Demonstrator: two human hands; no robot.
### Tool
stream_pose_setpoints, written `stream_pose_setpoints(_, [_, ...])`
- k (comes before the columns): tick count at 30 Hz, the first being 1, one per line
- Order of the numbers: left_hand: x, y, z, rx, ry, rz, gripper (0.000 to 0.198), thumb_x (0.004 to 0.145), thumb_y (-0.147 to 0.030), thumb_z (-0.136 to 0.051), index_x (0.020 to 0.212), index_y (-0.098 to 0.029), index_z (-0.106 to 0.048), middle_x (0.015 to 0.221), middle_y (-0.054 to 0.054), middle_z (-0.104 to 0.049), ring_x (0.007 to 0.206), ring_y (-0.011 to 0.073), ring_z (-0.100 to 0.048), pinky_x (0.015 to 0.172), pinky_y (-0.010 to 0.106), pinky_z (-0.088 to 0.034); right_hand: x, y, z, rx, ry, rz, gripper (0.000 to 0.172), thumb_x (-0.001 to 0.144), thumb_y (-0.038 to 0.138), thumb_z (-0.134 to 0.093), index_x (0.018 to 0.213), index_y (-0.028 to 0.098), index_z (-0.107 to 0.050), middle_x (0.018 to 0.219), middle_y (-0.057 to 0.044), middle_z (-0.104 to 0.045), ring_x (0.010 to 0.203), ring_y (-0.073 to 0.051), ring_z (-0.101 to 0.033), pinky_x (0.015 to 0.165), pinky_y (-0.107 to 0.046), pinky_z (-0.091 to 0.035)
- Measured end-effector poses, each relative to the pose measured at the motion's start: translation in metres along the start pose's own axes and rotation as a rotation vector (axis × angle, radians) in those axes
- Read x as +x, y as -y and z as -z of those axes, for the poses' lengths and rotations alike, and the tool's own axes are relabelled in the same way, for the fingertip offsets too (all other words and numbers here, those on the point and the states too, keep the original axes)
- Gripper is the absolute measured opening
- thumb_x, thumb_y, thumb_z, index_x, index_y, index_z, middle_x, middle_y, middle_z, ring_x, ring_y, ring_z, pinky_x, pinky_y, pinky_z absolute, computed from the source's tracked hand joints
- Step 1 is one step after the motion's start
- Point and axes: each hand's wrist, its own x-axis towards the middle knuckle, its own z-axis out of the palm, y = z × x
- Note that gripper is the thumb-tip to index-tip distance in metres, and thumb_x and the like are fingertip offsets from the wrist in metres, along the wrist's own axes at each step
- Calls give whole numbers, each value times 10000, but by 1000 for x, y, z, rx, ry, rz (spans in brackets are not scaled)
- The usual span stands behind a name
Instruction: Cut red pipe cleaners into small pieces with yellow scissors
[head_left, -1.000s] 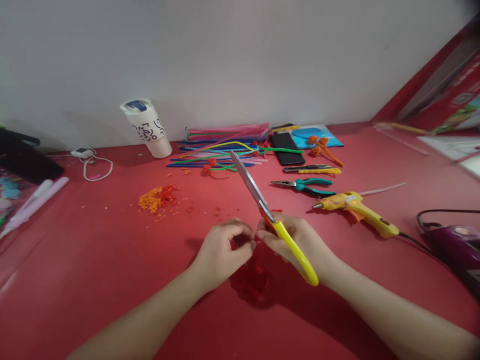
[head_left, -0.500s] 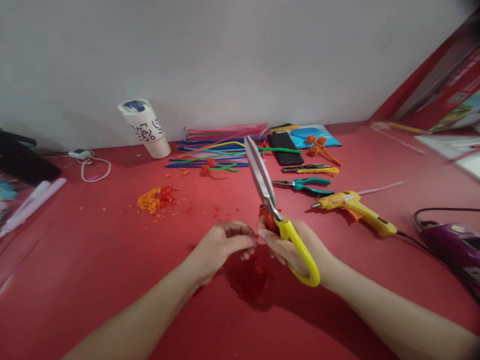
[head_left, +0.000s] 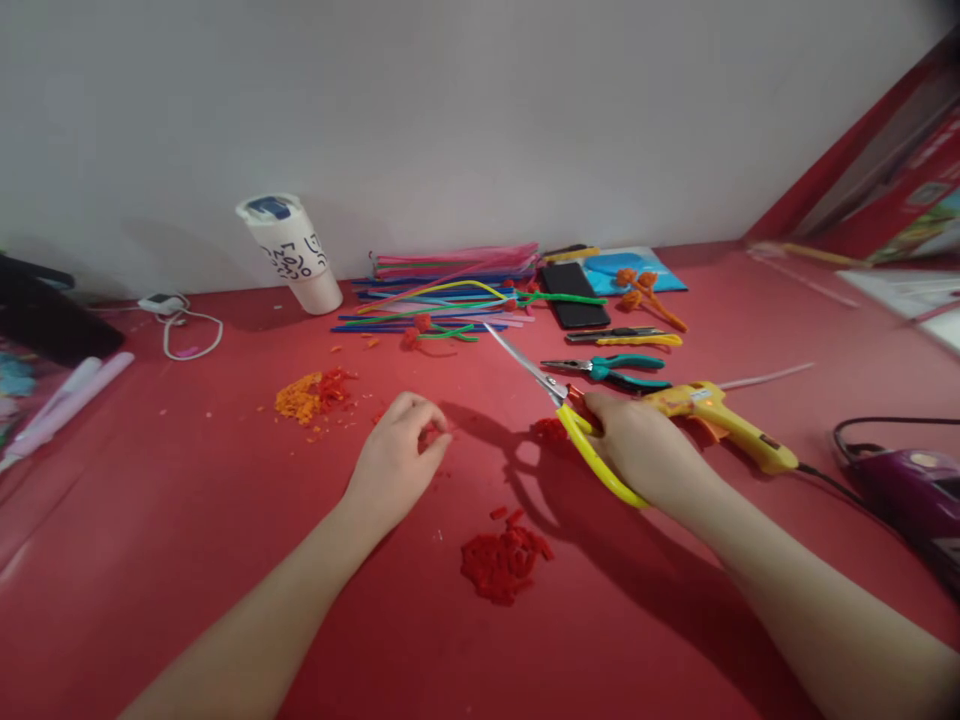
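My right hand (head_left: pixel 649 445) holds scissors (head_left: pixel 600 460) with yellow handles, their metal blades pointing up and left. A small red piece shows by its fingers, and a dark red clump (head_left: pixel 550 430) lies on the table beneath. To the left, my left hand (head_left: pixel 397 455) is low over the table with fingers curled and thumb near the index finger. What they pinch, if anything, I cannot make out. Between the hands and nearer to me lies a pile of short red fuzzy snippets (head_left: pixel 504 562). Orange snippets (head_left: pixel 298 400) and red snippets (head_left: pixel 334 390) sit farther left.
Colourful pipe cleaners (head_left: pixel 442 290) lie along the wall beside a white tumbler (head_left: pixel 292 255). On the right are a phone (head_left: pixel 574 296), a utility knife (head_left: pixel 622 337), long-nose pliers (head_left: pixel 611 370), a corded yellow glue gun (head_left: pixel 720 420) and an orange fuzzy flower stem (head_left: pixel 649 298).
My hands have parted: the left moved left and away from me, the right moved right and away with the scissors, which dropped lower. The red snippet pile is now uncovered.
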Motion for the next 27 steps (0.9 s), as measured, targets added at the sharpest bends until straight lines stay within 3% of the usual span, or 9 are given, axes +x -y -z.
stream_pose_setpoints(3, [-1, -1, -1, 13, 32, -43, 125, 748, -221, -437, 647, -182, -499, 797, 28, -500, 726, 146, -481, 684, 275, -366, 0, 1, -2, -115, -3, 7, 235, 753, 287, -351, 800, 136, -526, 571, -83, -570, 481, -165, -494, 424, -242, -201])
stream_pose_setpoints(7, [-4, -8, -4, -15, 89, -114, 183, 734, -182, -456, 908, -199, -509, 964, 58, -481, 895, 168, -473, 796, 309, -369, -1, 1, -1, -112, -40, -6, 229, 745, 272, -367, 848, 137, -521, 602, -82, -583, 524, -178, -511, 442, -241, -209])
stream_pose_setpoints(12, [-10, -21, -28, 191, 130, -200, 540, 670, -488, -504, 1112, -184, -443, 1234, 134, -359, 1131, 294, -310, 932, 466, -233, -4, 6, 0, -1, -38, 16, 194, 728, 328, -407, 765, 165, -506, 573, -45, -552, 497, -149, -463, 440, -224, -221])
stream_pose_setpoints(15, [-6, -14, -38, 352, 64, -198, 627, 676, -529, -465, 1172, -151, -397, 1278, 164, -320, 1176, 324, -250, 963, 515, -124, -6, 8, 0, 36, -39, 28, 209, 729, 362, -408, 747, 173, -495, 556, -31, -530, 477, -134, -429, 437, -220, -216])
stream_pose_setpoints(17, [0, -4, -37, 448, -7, -157, 551, 728, -448, -445, 1179, -136, -393, 1282, 176, -317, 1190, 315, -242, 974, 509, -91, -6, 9, -1, 43, -44, 30, 208, 730, 365, -402, 733, 177, -492, 541, -21, -511, 462, -125, -407, 434, -218, -209])
stream_pose_setpoints(20, [8, 8, -25, 534, -180, -61, 399, 781, -234, -394, 1167, -133, -407, 1264, 176, -331, 1187, 293, -258, 969, 502, -98, -6, 10, -2, 45, -58, 22, 206, 731, 362, -396, 708, 180, -492, 526, -12, -488, 447, -116, -381, 426, -216, -197])
stream_pose_setpoints(22, [9, 9, -15, 483, -211, -56, 364, 786, -224, -385, 1137, -141, -433, 1236, 166, -351, 1159, 279, -288, 948, 475, -178, -7, 10, -2, 46, -64, 20, 221, 732, 377, -395, 703, 181, -493, 517, -11, -477, 444, -115, -371, 423, -215, -192])
stream_pose_setpoints(25, [4, -2, -7, 274, -33, -202, 248, 746, -321, -470, 933, -178, -551, 1090, 109, -447, 1040, 244, -385, 879, 411, -291, -7, 11, -2, 58, -71, 29, 245, 735, 401, -394, 704, 180, -495, 508, -11, -470, 437, -115, -365, 423, -216, -192])
stream_pose_setpoints(27, [-2, -13, -5, 151, 211, -328, 167, 738, -315, -488, 808, -196, -583, 951, 61, -497, 934, 201, -436, 834, 361, -324, -8, 11, -1, 69, -74, 40, 242, 734, 400, -398, 709, 179, -493, 509, -11, -473, 438, -116, -371, 424, -215, -194])
